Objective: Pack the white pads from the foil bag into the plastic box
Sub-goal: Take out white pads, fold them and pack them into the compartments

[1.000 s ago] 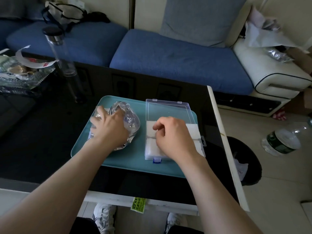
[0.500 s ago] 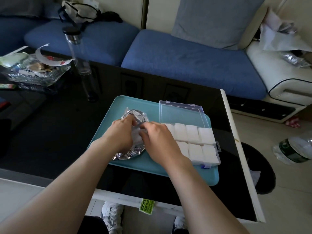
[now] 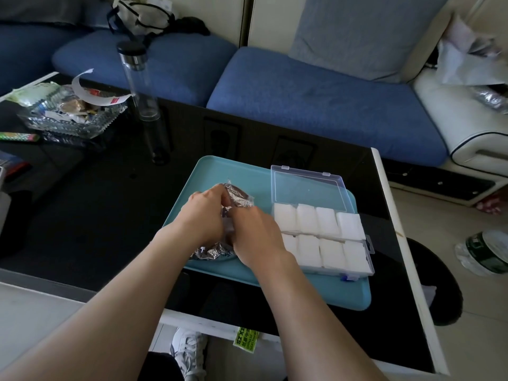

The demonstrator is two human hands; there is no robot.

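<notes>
A: Over the left half of the teal tray (image 3: 343, 292), both hands are on the foil bag (image 3: 214, 253), with the left hand (image 3: 204, 213) curled over it, gripping the crumpled top.
B: And the right hand (image 3: 255, 235)? Fingers tucked out of sight at the bag; can't tell what they've caught.
A: Risk here: that crinkly foil could snag a pad, or a tug could nudge the plastic box (image 3: 308, 188) just beside it.
B: Box sits open, lid thrown back, white pads (image 3: 319, 235) in two neat rows, looking nearly full.
</notes>
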